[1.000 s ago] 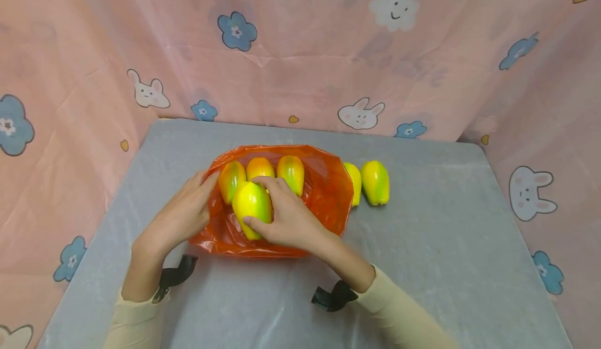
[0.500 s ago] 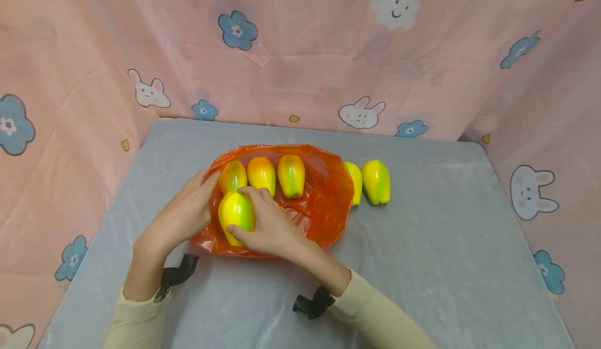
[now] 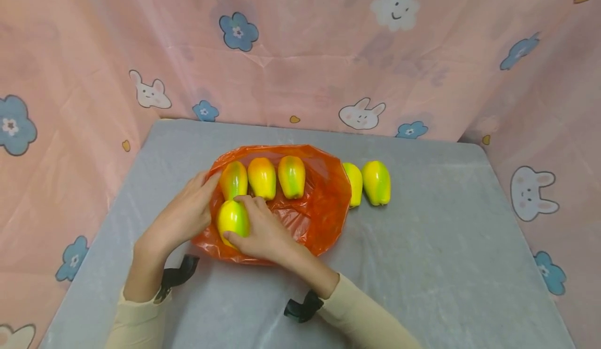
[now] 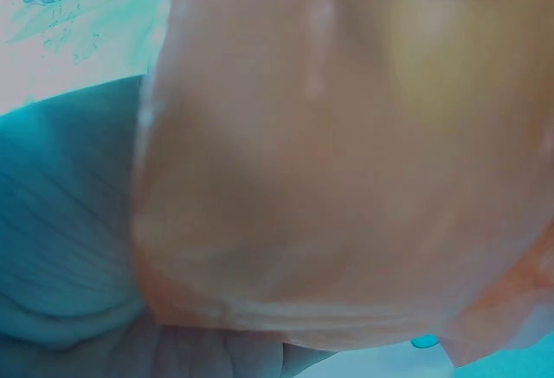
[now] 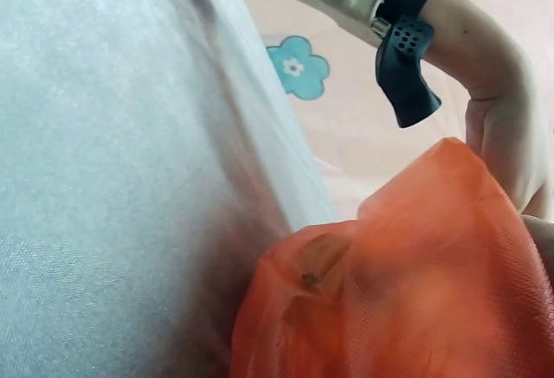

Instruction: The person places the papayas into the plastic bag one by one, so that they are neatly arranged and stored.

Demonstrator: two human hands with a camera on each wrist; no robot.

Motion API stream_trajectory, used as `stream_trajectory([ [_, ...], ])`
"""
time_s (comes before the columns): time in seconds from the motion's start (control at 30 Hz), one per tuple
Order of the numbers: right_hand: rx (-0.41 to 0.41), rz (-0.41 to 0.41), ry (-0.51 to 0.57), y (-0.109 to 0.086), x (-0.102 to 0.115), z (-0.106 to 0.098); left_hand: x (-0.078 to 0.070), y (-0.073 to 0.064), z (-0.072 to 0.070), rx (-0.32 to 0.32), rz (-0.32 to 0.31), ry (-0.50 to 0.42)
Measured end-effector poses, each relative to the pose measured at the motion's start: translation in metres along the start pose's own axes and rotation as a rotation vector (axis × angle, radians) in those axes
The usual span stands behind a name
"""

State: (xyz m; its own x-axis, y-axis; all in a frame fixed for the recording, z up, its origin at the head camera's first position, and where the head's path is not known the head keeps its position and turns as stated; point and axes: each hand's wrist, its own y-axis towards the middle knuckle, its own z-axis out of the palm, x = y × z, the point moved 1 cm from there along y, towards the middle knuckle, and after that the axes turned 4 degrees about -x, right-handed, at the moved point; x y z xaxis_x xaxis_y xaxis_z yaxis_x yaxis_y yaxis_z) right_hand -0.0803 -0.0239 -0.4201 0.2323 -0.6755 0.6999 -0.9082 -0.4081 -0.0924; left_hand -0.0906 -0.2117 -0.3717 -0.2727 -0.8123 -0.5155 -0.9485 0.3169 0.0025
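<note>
An orange-red plastic bag lies with its mouth spread wide on the table. At its left rim my left hand holds the edge, thumb on the inside; the bag's film fills most of the left wrist view. My right hand reaches over the near rim and grips a yellow-green papaya between thumb and fingers, low in the bag's left front part. Behind it, three orange-tinged papayas stand in a row: left, middle and right. In the right wrist view, the bag hides the held papaya.
Just right of the bag on the grey table are two more papayas, one whole in view and one partly covered by the bag's rim. A pink patterned curtain hangs behind and along both sides.
My right hand has carried its papaya leftward and down into the bag, uncovering more of the middle and right papayas. The bag's near rim sags slightly. My left hand has stayed put.
</note>
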Motion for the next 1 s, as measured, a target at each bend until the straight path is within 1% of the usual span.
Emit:
stream_trajectory([
  [0.37, 0.027, 0.040, -0.004, 0.005, -0.004, 0.009, -0.001, -0.001, -0.002, -0.020, 0.031, 0.013],
  [0.63, 0.035, 0.044, -0.008, 0.007, -0.004, 0.012, -0.001, -0.001, -0.002, -0.010, 0.016, 0.012],
  [1.0, 0.038, 0.048, -0.010, 0.006, -0.005, 0.011, 0.000, -0.001, -0.001, -0.021, 0.024, 0.011],
])
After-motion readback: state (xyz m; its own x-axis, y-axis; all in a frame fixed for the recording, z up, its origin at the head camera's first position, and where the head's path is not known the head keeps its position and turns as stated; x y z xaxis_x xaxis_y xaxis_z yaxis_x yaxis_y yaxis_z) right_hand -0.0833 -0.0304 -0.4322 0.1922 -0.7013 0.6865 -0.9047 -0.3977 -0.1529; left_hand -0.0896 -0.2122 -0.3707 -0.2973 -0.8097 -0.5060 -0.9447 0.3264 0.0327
